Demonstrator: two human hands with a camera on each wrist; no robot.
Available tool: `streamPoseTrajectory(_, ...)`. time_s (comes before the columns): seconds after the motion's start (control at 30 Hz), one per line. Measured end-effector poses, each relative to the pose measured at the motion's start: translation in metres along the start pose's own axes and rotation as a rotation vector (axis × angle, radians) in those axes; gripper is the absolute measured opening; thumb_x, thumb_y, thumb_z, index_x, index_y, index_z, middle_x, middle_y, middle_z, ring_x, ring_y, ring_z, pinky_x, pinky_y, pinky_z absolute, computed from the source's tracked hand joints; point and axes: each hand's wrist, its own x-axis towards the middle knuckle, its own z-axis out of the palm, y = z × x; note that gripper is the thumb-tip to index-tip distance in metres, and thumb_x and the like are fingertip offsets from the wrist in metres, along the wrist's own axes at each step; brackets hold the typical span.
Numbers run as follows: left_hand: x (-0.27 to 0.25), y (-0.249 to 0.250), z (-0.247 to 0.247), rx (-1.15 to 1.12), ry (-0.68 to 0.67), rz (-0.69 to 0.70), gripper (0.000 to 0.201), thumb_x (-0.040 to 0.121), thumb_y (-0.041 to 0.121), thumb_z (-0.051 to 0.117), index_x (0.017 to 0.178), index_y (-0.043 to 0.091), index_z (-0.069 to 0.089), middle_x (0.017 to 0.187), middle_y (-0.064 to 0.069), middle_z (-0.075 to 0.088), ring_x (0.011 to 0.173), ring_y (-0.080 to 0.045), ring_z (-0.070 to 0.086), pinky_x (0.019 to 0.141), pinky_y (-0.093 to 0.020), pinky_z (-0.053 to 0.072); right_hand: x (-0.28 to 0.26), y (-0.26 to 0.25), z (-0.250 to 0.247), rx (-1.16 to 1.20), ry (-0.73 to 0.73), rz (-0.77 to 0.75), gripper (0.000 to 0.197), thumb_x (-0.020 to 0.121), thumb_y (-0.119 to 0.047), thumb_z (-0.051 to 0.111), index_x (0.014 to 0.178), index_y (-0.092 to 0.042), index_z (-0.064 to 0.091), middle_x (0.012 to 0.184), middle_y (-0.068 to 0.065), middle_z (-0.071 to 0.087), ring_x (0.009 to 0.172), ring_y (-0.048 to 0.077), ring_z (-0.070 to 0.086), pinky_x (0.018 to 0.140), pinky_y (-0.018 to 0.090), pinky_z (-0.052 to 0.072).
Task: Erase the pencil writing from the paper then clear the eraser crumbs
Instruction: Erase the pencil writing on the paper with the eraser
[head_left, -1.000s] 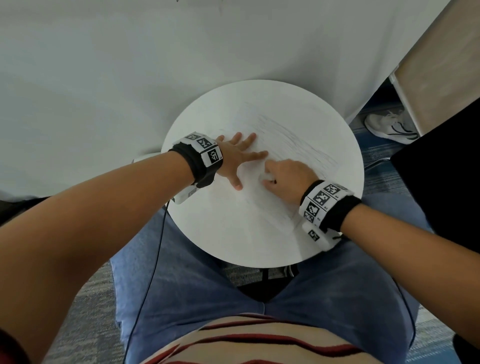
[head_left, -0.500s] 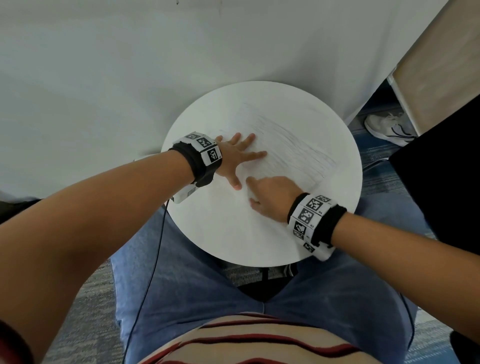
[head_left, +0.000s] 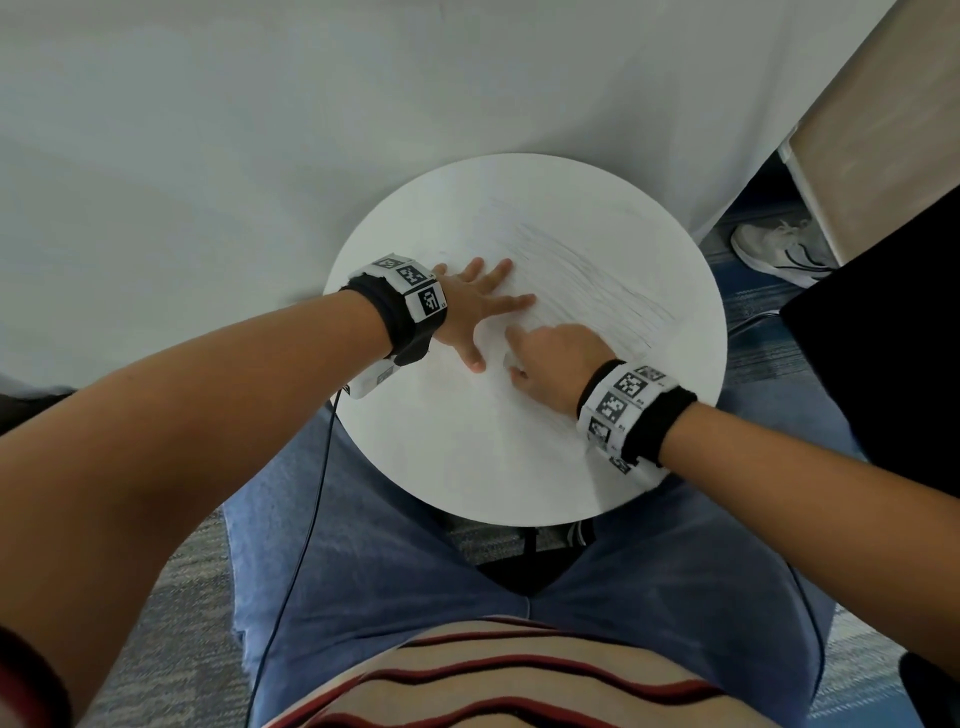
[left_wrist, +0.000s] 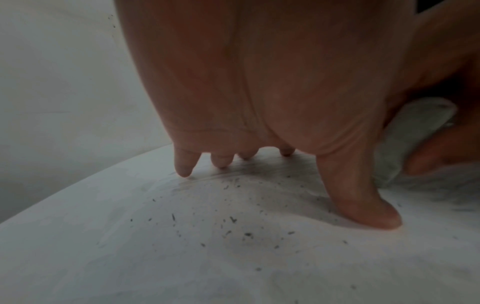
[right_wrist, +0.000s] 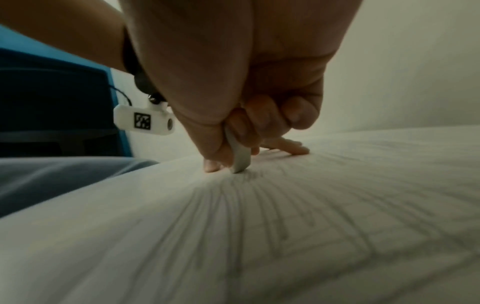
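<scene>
A white sheet of paper (head_left: 587, 270) with grey pencil lines lies on a round white table (head_left: 467, 467). My left hand (head_left: 480, 306) lies flat on the paper, fingers spread, pressing it down. My right hand (head_left: 550, 364) pinches a white eraser (right_wrist: 240, 156) between thumb and curled fingers, its tip touching the paper just right of my left thumb. The eraser (left_wrist: 413, 131) also shows in the left wrist view, behind my left thumb. Dark eraser crumbs (left_wrist: 233, 220) lie scattered on the paper under my left palm. Pencil strokes (right_wrist: 298, 216) run across the paper in the right wrist view.
The table stands over my lap in blue jeans (head_left: 389, 571), close to a white wall (head_left: 260, 130). A white shoe (head_left: 779, 249) sits on the floor at the right, beside a black surface (head_left: 883, 322). A thin cable (head_left: 306, 519) hangs from my left wrist.
My right hand with the eraser moved toward me and left, then back away from me again. The left hand has stayed put on the paper.
</scene>
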Motion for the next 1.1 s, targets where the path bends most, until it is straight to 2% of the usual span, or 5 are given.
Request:
streamPoseTrajectory(0.13, 0.000, -0.001, 0.000, 0.014, -0.003, -0.001, 0.118, 0.082, 0.058, 0.076, 0.155, 0.050, -0.016, 0.164, -0.002, -0.033, 0.154, -0.036, -0.017, 0.120, -0.068, 0.008, -0.013, -0.012, 0.005, 0.073, -0.130, -0.182, 0.036, 0.099, -0.034, 0.042, 0.128, -0.013, 0.041, 0.093, 0.006, 0.064, 0.065, 0.021, 0.050, 0.057, 0.031, 0.038)
streamPoseTrajectory(0.63, 0.001, 0.000, 0.000, -0.013, -0.006, -0.002, 0.118, 0.082, 0.056, 0.077, 0.156, 0.050, -0.015, 0.164, -0.002, -0.033, 0.154, -0.035, -0.018, 0.120, -0.068, 0.007, -0.003, 0.015, -0.007, -0.020, -0.012, 0.069, 0.027, 0.099, -0.032, 0.039, 0.116, -0.013, 0.049, 0.096, 0.007, 0.065, 0.067, 0.022, 0.049, 0.059, 0.032, 0.038)
streamPoseTrajectory(0.77, 0.002, 0.000, 0.000, 0.004, -0.009, 0.004, 0.118, 0.081, 0.058, 0.076, 0.155, 0.050, -0.016, 0.163, -0.001, -0.034, 0.154, -0.035, -0.018, 0.119, -0.069, 0.008, -0.019, -0.007, 0.002, 0.060, -0.120, -0.124, 0.028, 0.098, -0.034, 0.042, 0.117, -0.014, 0.048, 0.087, 0.003, 0.060, 0.066, 0.021, 0.049, 0.055, 0.031, 0.035)
streamPoseTrajectory(0.93, 0.000, -0.001, 0.000, -0.017, -0.011, -0.006, 0.118, 0.082, 0.055, 0.077, 0.156, 0.050, -0.015, 0.163, -0.001, -0.033, 0.154, -0.035, -0.018, 0.119, -0.069, 0.007, -0.001, 0.024, -0.003, 0.079, -0.021, 0.094, 0.028, 0.099, -0.036, 0.040, 0.113, -0.014, 0.050, 0.091, 0.006, 0.062, 0.071, 0.024, 0.053, 0.062, 0.033, 0.042)
streamPoseTrajectory(1.1, 0.002, -0.001, 0.001, -0.005, -0.012, 0.006, 0.118, 0.081, 0.058, 0.076, 0.155, 0.050, -0.016, 0.163, -0.001, -0.034, 0.154, -0.034, -0.019, 0.119, -0.068, 0.007, -0.019, -0.004, 0.008, 0.068, -0.121, -0.164, 0.030, 0.099, -0.035, 0.040, 0.120, -0.014, 0.046, 0.096, 0.006, 0.063, 0.075, 0.025, 0.058, 0.060, 0.033, 0.041)
